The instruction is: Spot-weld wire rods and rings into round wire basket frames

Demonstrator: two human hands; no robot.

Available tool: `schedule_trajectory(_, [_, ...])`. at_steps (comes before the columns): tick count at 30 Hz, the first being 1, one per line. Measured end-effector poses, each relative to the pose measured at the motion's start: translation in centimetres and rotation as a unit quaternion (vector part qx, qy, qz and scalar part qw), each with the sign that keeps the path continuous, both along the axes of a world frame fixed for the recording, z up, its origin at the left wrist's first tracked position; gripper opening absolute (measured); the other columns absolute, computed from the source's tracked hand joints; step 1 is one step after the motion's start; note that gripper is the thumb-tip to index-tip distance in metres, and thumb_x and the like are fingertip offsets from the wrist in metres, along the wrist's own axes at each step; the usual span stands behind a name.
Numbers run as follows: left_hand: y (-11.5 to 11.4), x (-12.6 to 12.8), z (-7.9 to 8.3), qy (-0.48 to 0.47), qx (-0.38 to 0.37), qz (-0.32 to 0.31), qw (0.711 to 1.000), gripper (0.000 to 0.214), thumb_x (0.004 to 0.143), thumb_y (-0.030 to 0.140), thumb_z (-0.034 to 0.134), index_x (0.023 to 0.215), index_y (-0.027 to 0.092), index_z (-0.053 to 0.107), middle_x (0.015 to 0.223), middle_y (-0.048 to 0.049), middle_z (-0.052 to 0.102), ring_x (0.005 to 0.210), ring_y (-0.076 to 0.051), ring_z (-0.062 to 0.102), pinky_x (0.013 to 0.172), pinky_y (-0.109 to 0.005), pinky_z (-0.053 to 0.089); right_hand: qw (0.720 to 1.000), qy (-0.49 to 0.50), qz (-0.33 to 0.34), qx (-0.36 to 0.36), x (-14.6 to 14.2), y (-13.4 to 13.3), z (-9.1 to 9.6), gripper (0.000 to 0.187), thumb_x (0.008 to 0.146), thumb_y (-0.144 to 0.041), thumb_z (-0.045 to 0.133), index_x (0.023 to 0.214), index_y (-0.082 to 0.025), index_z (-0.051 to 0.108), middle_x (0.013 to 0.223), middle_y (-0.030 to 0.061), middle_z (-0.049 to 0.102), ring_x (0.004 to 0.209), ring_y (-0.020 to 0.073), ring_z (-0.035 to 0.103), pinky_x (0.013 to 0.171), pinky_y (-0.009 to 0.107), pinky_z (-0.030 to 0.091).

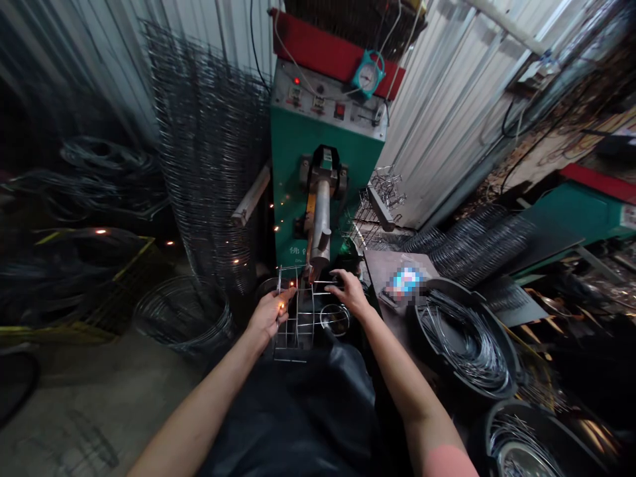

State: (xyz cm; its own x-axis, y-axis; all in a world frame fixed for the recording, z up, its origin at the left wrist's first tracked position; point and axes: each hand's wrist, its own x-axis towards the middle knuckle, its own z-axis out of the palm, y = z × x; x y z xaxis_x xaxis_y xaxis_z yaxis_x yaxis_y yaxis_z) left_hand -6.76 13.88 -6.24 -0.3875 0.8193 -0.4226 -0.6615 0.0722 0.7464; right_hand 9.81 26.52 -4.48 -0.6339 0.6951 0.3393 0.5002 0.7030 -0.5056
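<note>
A small wire grid rack (297, 317) rests under the metal welding arm (318, 225) of a green spot-welding machine (325, 152). My left hand (269, 313) is closed on the rack's left edge, with a bright spark glowing at its fingertips. My right hand (349, 290) grips the rack's far right side, next to the electrode tip. Sparks fly out to the left of the machine. A shiny metal ring (334, 318) lies below the rack, between my wrists.
Wire mesh panels (209, 152) lean against the wall at left, with coiled wire (183, 311) on the floor. Black tubs of wire pieces (464, 344) stand at right, another (527, 444) nearer. Finished wire racks (380, 199) are piled right of the machine. A second green machine (586, 205) stands far right.
</note>
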Motion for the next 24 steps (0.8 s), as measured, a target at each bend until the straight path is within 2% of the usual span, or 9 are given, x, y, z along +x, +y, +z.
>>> schedule_trajectory(2, [0.0, 0.0, 0.0, -0.002, -0.001, 0.005, 1.000, 0.034, 0.048, 0.025, 0.078, 0.062, 0.015, 0.048, 0.044, 0.0112, 0.032, 0.032, 0.000, 0.022, 0.030, -0.015, 0.012, 0.999, 0.030, 0.015, 0.042, 0.7, -0.6, -0.3, 0.032, 0.074, -0.040, 0.065, 0.099, -0.020, 0.062, 0.106, 0.0084, 0.059, 0.100, 0.0199, 0.052, 0.085, 0.030, 0.039])
schedule_trajectory(5, [0.0, 0.1, -0.1, -0.002, -0.001, 0.009, 1.000, 0.038, 0.047, 0.026, 0.079, 0.060, 0.016, 0.045, 0.044, 0.0114, 0.032, 0.033, 0.000, 0.022, 0.030, -0.015, 0.011, 0.996, 0.019, 0.014, 0.087, 1.5, -1.3, -0.8, 0.020, 0.078, -0.039, 0.062, 0.079, -0.020, 0.065, 0.115, 0.0098, 0.055, 0.112, 0.0225, 0.044, 0.093, 0.035, 0.033])
schedule_trajectory(7, [0.0, 0.1, -0.2, 0.001, 0.000, 0.009, 1.000, 0.039, 0.046, 0.027, 0.079, 0.062, 0.016, 0.045, 0.044, 0.0114, 0.032, 0.033, 0.000, 0.022, 0.030, -0.015, 0.011, 0.996, 0.001, -0.006, 0.093, 1.7, -1.6, -1.1, 0.022, 0.079, -0.039, 0.060, 0.069, -0.020, 0.065, 0.115, 0.0079, 0.056, 0.113, 0.0233, 0.043, 0.094, 0.038, 0.029])
schedule_trajectory(13, [0.0, 0.5, -0.3, 0.016, 0.013, 0.015, 1.000, 0.041, 0.048, 0.030, 0.078, 0.066, 0.018, 0.045, 0.044, 0.0122, 0.032, 0.033, -0.001, 0.021, 0.030, -0.015, 0.012, 0.997, 0.021, -0.066, 0.032, 1.3, -2.0, -1.9, 0.024, 0.075, -0.044, 0.064, 0.066, -0.022, 0.064, 0.111, 0.0039, 0.059, 0.110, 0.0229, 0.045, 0.095, 0.041, 0.023])
schedule_trajectory(17, [0.3, 0.5, -0.4, 0.021, 0.025, 0.019, 0.999, 0.039, 0.050, 0.031, 0.077, 0.069, 0.018, 0.045, 0.043, 0.0129, 0.030, 0.033, -0.001, 0.020, 0.030, -0.016, 0.012, 0.997, 0.021, -0.068, 0.016, 0.5, -1.5, -2.3, 0.023, 0.074, -0.043, 0.065, 0.065, -0.022, 0.064, 0.111, 0.0042, 0.058, 0.110, 0.0234, 0.043, 0.094, 0.041, 0.023])
schedule_trajectory(24, [0.5, -0.2, -0.2, 0.022, 0.028, 0.022, 0.999, 0.039, 0.050, 0.031, 0.078, 0.069, 0.018, 0.045, 0.043, 0.0128, 0.031, 0.033, -0.001, 0.021, 0.031, -0.015, 0.013, 0.999, 0.012, -0.052, -0.006, -0.2, -0.7, -1.8, 0.024, 0.076, -0.045, 0.063, 0.066, -0.023, 0.066, 0.106, 0.0035, 0.058, 0.107, 0.0235, 0.042, 0.090, 0.040, 0.026])
